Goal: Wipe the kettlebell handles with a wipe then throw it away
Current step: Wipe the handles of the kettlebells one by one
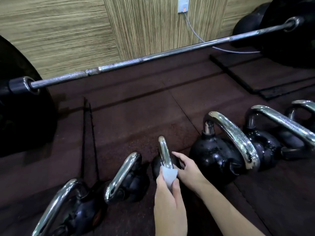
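— What have your hands got hold of?

— Your left hand (167,200) has its fingers (175,186) pinched tight on a small white wipe (168,175), soft and crumpled, pressed against the near end of a chrome handle (164,153). That handle is a smooth, rounded loop, bright and mirror-like, rising from a small black kettlebell (157,165). Your right hand (188,169) rests just beside it on the right, fingers loosely curled and touching the dark ball; it grips nothing that you can make out.

— And where does that bell sit?

— On the floor (136,120), dark reddish rubber tiles with a grainy, speckled surface, in a row of kettlebells running along the near edge. To its left stand two more (131,183) with the same polished loops over glossy, lumpy black bodies. To its right a larger kettlebell (216,157) carries a thick chrome arch flecked with droplets or specks, and others follow toward the right edge.

— Anything behind?

— A long steel barbell (153,57), dull and knurled, crosses the far side of the floor, with round black plates (23,116) at each end. Behind it the wall (59,31) is panelled in streaky, wood-grain strips.
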A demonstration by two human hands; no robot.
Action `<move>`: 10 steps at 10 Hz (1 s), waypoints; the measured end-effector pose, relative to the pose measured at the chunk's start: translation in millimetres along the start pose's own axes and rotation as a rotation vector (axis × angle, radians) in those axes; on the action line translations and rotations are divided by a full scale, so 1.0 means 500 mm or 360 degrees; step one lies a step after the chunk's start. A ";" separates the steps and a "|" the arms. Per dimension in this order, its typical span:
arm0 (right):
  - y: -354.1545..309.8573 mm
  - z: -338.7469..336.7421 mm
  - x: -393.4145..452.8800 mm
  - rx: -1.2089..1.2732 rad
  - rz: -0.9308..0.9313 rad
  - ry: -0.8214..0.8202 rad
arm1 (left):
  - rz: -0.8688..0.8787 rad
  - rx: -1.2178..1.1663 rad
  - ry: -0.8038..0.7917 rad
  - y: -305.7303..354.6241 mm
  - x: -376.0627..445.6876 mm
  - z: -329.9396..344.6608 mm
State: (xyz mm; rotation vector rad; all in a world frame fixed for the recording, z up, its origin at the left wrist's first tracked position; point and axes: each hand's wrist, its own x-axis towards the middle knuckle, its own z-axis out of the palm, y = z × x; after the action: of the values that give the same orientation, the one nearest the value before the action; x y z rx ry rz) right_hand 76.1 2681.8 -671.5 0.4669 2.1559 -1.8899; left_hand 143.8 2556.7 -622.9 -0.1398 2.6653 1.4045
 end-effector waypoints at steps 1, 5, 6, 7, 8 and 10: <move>-0.004 0.001 0.001 0.0016 0.0045 0.0033 | 0.0094 -0.0159 0.0005 0.043 0.023 -0.012; 0.033 0.019 0.016 -0.0129 0.0095 0.0164 | -0.0101 0.0601 -0.0468 0.181 0.302 -0.066; 0.033 0.019 0.015 -0.0202 0.0018 0.0171 | 0.0172 0.0756 -0.0371 0.142 0.240 -0.054; 0.037 0.004 0.014 -0.0350 -0.0119 0.0185 | 0.0775 0.1039 -0.0155 0.060 0.094 -0.037; 0.027 0.001 0.013 -0.0357 -0.0082 0.0160 | 0.0948 0.0955 -0.0066 0.013 0.035 -0.023; 0.016 0.012 0.001 -0.0138 0.0003 0.0136 | 0.0639 0.0929 0.0039 0.065 0.104 -0.029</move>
State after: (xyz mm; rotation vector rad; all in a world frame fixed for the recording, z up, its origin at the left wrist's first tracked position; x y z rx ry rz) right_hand 78.7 2676.7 -679.9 0.5414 2.2800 -1.7982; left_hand 87.1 2561.7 -596.4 0.4563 3.1063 0.6265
